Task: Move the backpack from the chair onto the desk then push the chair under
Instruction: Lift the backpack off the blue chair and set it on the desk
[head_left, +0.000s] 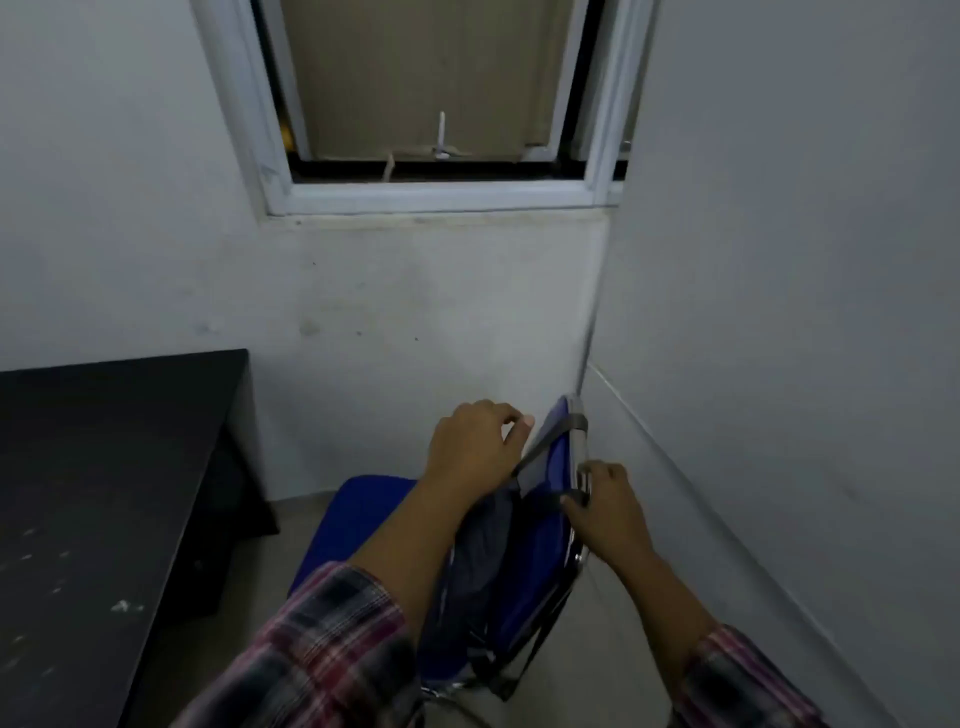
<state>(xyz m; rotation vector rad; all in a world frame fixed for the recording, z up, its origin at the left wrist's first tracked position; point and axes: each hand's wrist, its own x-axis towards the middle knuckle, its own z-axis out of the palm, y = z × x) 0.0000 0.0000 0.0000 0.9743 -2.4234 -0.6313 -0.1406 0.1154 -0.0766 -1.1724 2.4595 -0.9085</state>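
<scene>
Reaching down w/ both hands, we go for the backpack (485, 551), which sits on the blue chair (363, 514) against its backrest, straps looped over the back, prob. so it won't slide off. Our left hand (475, 447) is curled over the top strap (550, 441), thumb out, not fully closed; our right hand (608, 512) pinches the lower strap at the backrest edge. Desk (104, 467) is dark, scuffed, w/ white specks, to our left, near the chair. Room: grey walls, corner, window (431, 104) above.

Blue chair (363, 525); grey backpack (485, 540); black desk (104, 467); red-plaid sleeves (322, 649).
</scene>
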